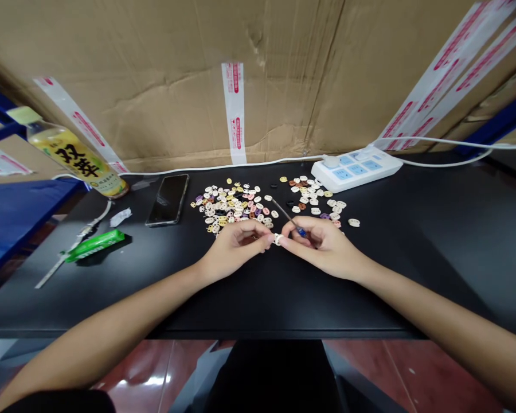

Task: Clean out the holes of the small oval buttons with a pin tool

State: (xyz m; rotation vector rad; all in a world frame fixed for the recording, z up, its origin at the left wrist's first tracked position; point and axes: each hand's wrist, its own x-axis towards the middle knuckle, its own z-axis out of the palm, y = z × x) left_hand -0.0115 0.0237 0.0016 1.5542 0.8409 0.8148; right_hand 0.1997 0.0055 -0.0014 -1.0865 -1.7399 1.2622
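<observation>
Your left hand (236, 241) and right hand (320, 244) meet over the black table (413, 258), fingertips pinching a small white piece (277, 238) between them. Your right hand also grips a screwdriver (289, 217), its shaft angled up and away toward the left. Just beyond lie two scattered piles of small pieces: a larger pile (234, 207) on the left, a smaller one (313, 198) on the right. A phone (168, 199), a bottle (75, 155), a green wrapper (95, 245) and a power strip (356, 167) lie farther off.
</observation>
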